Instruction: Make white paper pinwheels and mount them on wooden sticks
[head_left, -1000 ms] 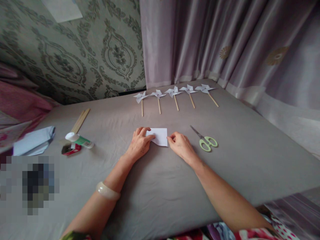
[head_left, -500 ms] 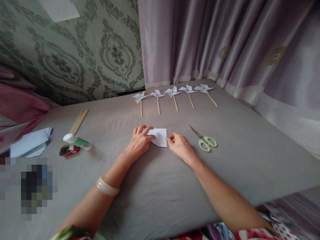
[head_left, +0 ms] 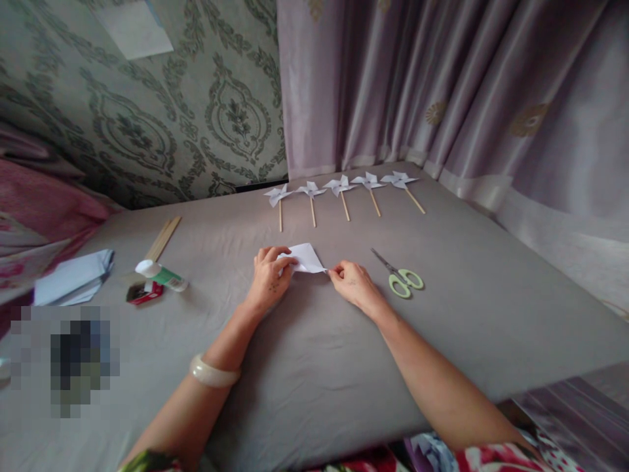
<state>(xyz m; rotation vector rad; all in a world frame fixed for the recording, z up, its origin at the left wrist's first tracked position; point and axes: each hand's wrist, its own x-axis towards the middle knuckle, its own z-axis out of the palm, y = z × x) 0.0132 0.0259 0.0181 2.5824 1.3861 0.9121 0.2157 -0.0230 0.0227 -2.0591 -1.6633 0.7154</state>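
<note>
Five paper pinwheels [head_left: 340, 186] on sticks stand assembled, lying along the far side. Nearer, mid-table, the left hand [head_left: 270, 278] grips a white paper piece [head_left: 306, 254], bare of any visible stick; the right hand [head_left: 354, 282] pinches its right corner.

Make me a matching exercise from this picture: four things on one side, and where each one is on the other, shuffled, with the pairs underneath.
Things
1. Scissors
2. Bracelet
3. Pinwheels
4. Small white paper

Places
A. Around the left forearm
B. Between the left hand and the right hand
C. To the right of the right hand
D. In a row of five near the curtain

Right pairs: 1-C, 2-A, 3-D, 4-B
</note>
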